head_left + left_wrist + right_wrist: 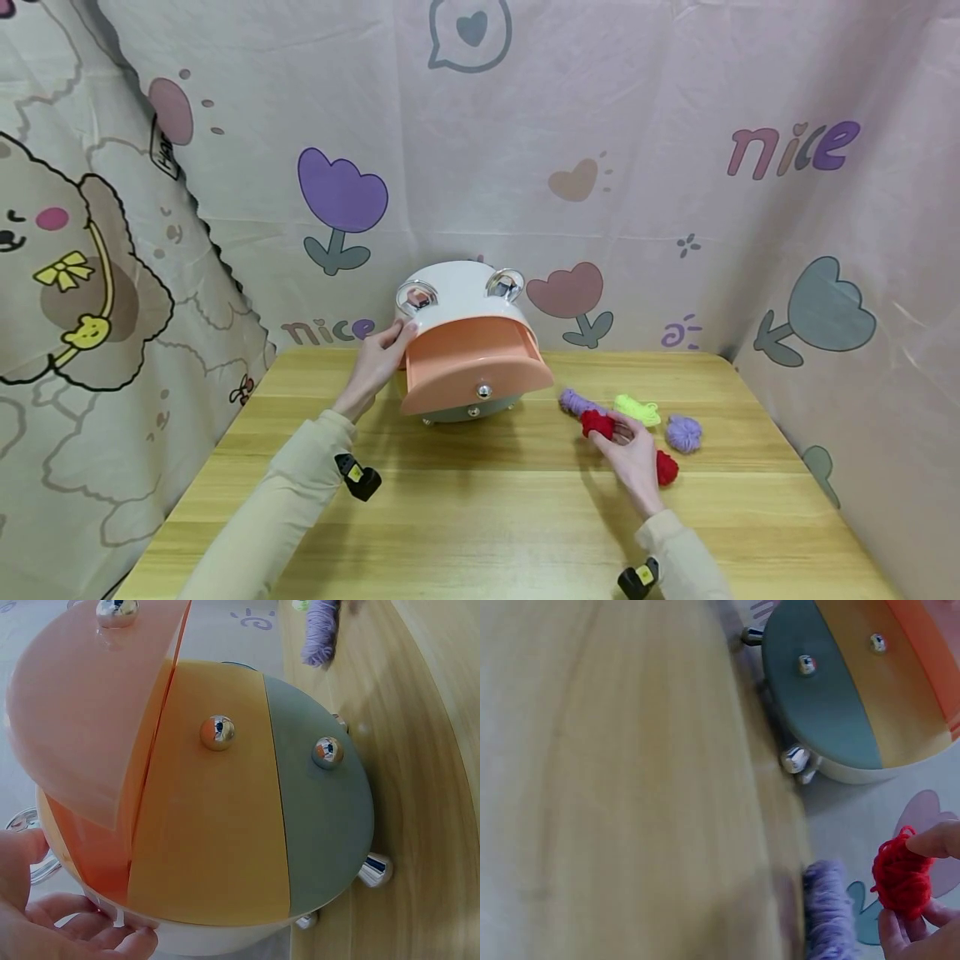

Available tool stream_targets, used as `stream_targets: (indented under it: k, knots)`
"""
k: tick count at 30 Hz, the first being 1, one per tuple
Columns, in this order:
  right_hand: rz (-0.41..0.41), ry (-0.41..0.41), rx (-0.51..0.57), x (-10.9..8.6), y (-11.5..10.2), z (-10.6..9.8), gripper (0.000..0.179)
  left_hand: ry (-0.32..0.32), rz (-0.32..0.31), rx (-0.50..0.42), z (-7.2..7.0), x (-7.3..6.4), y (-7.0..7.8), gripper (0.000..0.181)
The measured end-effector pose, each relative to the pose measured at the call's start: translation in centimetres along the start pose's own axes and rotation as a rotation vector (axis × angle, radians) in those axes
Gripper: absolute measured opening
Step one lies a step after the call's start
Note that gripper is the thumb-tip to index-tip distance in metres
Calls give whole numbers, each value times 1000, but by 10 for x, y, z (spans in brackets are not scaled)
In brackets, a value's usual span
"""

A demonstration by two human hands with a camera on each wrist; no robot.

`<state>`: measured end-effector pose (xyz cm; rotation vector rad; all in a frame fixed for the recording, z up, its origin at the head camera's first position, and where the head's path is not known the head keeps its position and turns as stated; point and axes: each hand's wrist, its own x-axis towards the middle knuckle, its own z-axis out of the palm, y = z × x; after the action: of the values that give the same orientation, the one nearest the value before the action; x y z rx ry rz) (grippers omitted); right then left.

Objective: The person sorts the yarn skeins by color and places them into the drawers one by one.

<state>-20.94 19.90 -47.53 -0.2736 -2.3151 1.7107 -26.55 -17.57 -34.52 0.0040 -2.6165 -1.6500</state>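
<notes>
A rounded small drawer cabinet (465,283) with a white shell and silver ring ears stands on the table. Its pink top drawer (476,385) is pulled out, and the inside that shows is bare. Below it are a yellow drawer (214,825) and a grey-green drawer (322,817), both closed, with round silver knobs. My left hand (378,362) grips the cabinet's left side, thumb near the ring ear, fingers bent against the white shell. To the right, my right hand (633,454) pinches a small red yarn ball (905,876) between thumb and fingers.
Near my right hand lie a purple yarn skein (576,402), a yellow-green yarn skein (637,409), a round purple yarn ball (684,434) and a second red yarn ball (666,468). A printed curtain (465,150) hangs behind the wooden table (480,533).
</notes>
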Motion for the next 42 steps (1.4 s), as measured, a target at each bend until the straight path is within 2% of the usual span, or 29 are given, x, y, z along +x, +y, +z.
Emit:
stream_targets:
  k: [3,9,13,18,26,36,42]
  knots:
    - [11,-19,53,3,-8,-2,49,1,-2,0,0,0,0,70]
    - [91,-73,114,11,-28,-5,53,-2,-4,-4,0,-1,1,70]
    - [97,-110,161,19,-42,-6,53,-6,-9,0,0,-2,1,69]
    - [66,-131,222,28,-60,-7,52,-8,-7,-1,0,-1,0,69]
    - [-2,-203,224,35,-96,-4,54,-10,1,-4,-1,-1,0,69]
    - [-131,-295,296,40,-131,18,48,-5,-10,-2,-1,-1,0,69]
    - [-203,-335,302,39,-152,34,46,-3,-4,-1,-1,-2,0,69]
